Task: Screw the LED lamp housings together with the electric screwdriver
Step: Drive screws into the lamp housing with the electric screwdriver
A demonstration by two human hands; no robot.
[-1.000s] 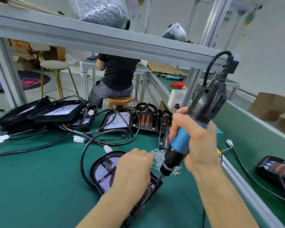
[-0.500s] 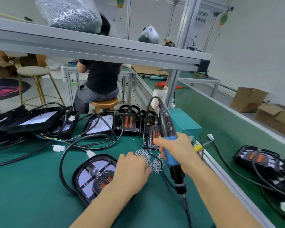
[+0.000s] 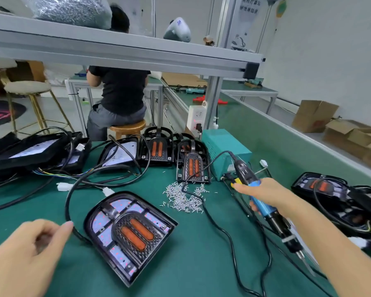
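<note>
While your right hand grips the blue barrel of the screwdriver at right of centre, its bit points down toward the lower right, clear of any lamp. The fingers are wrapped round the tool; the tip is blurred, so whether a screw sits on it cannot be told.

Your left hand is at lower left, fingers loosely curled and holding nothing. One fingertip lies at the black cable that loops from the lamp; contact cannot be confirmed.

The lamp housing lies flat on the green mat at lower centre, orange lens up, touched by neither hand. A heap of loose screws lies just beyond it, toward centre. More housings stand in a row at mid-frame, and others are stacked at the right edge and far left.

Judged step: between fastenings, with the tool drawn aside and the lamp free. The next move calls for the following:
1. Steady the housing with the left hand.
2. Pick up a screw from the heap on the bit.
3. Set the bit upright over a screw hole before you drive.
</note>
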